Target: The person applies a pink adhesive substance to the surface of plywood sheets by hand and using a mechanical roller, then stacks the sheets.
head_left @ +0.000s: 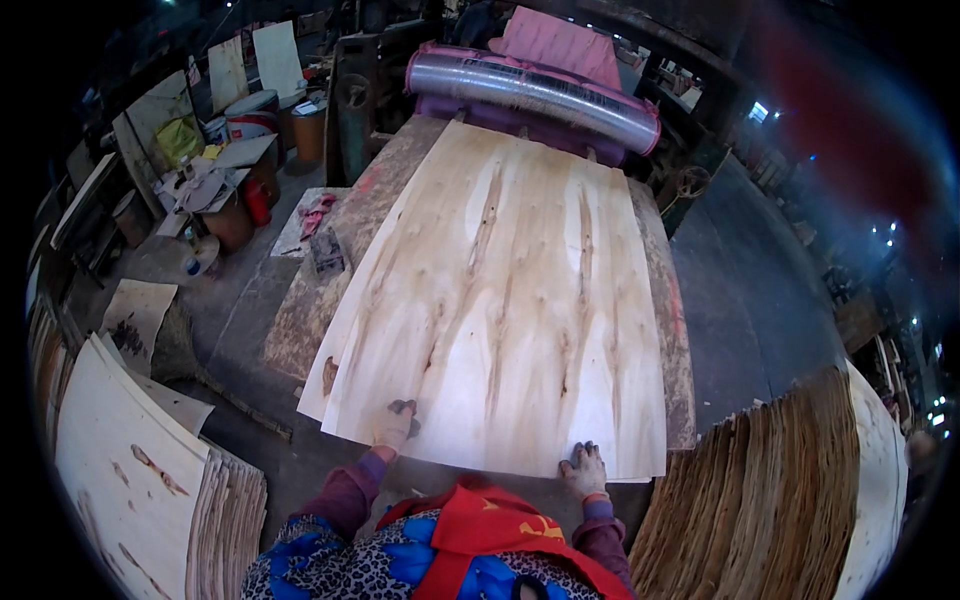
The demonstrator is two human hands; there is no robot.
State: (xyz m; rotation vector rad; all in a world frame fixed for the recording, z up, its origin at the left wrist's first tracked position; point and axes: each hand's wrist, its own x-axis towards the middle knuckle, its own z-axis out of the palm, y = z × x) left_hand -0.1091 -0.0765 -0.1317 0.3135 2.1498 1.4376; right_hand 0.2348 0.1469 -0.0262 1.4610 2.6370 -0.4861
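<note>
A large pale wood veneer sheet (500, 300) with brown knots and streaks lies on a worn table (672, 330). Its far end reaches a shiny metal roller (530, 95) with pink-stained ends. My left hand (397, 425), in a pale glove with dark fingertips, rests on the sheet close to its near left edge, fingers laid on the surface. Over by the near right edge, my right hand (585, 470) is gloved too and lies with fingers spread on the veneer. Neither hand is wrapped around anything.
Veneer stacks stand at the lower left (150, 480) and lower right (770, 490). A broom (180, 350) lies on the floor at left. Farther back are a cluttered bench (215, 185), drums (308, 130) and a red cylinder (256, 200). Pink sheeting (560, 45) rises behind the roller.
</note>
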